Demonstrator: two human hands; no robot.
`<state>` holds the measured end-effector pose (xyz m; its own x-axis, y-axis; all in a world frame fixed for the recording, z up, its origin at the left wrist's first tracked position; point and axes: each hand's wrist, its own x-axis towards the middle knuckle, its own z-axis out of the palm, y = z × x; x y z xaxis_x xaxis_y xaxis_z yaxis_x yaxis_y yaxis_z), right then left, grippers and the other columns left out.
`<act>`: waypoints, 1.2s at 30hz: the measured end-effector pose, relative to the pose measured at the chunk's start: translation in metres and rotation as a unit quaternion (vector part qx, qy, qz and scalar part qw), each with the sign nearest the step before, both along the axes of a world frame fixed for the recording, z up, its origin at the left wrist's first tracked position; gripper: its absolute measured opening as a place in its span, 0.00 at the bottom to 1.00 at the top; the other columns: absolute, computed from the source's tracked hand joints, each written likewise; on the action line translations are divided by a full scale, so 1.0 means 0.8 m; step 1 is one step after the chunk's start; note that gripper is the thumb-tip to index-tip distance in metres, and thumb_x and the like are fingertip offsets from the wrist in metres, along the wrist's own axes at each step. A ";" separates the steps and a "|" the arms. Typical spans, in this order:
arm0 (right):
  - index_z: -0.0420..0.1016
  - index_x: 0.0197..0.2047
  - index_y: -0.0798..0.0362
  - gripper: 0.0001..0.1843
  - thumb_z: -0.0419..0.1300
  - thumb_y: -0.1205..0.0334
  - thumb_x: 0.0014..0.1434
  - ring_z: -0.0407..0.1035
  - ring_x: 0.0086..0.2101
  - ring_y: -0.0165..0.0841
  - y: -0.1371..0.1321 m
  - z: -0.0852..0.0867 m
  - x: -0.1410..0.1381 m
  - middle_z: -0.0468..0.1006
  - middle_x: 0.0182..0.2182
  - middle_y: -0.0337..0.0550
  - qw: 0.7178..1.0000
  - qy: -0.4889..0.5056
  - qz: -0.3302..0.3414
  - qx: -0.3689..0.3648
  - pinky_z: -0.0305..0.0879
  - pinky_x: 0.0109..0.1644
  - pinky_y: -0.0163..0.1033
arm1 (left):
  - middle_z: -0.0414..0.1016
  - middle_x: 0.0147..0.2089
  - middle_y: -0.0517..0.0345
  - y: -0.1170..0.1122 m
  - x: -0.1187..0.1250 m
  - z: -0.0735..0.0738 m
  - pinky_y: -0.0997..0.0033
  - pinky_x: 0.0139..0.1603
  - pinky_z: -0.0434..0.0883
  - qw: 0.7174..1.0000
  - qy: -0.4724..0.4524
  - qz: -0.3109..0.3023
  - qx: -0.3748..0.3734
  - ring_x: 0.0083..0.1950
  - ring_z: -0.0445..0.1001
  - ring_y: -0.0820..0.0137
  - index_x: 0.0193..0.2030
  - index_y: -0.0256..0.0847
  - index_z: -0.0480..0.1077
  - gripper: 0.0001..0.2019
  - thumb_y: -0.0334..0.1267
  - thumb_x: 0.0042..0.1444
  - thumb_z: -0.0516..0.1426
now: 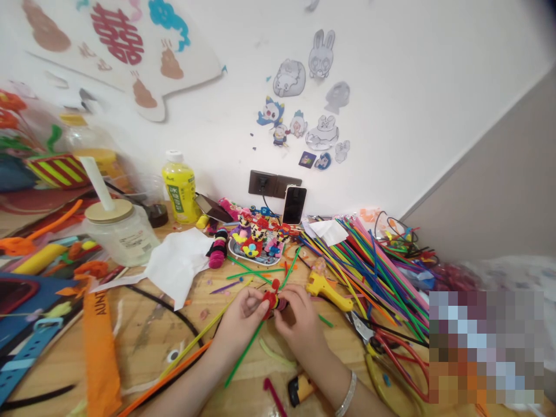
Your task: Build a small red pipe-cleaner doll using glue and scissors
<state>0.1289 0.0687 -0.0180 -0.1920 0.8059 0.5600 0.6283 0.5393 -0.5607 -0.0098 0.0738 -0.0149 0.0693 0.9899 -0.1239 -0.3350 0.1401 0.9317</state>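
Observation:
Both my hands meet over the middle of the wooden table. My left hand pinches a small red pipe-cleaner figure from the left. My right hand, with a silver bracelet on its wrist, grips the same figure from the right, fingers closed around its dark and yellow part. A green pipe cleaner runs under my hands. A yellow glue gun lies just right of my right hand.
A big heap of coloured pipe cleaners fills the right side, with red-handled scissors in front. A tray of finished figures, a phone, a yellow bottle, a lidded jar and white paper stand behind.

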 end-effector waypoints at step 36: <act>0.67 0.34 0.53 0.13 0.56 0.77 0.45 0.64 0.34 0.34 0.011 -0.007 -0.001 0.67 0.32 0.41 0.996 0.070 0.030 -0.040 0.64 0.38 0.38 | 0.72 0.20 0.67 0.002 -0.003 0.003 0.77 0.27 0.63 0.997 0.076 0.010 -0.005 0.23 0.69 0.75 0.26 0.40 0.64 0.14 0.44 0.39 0.64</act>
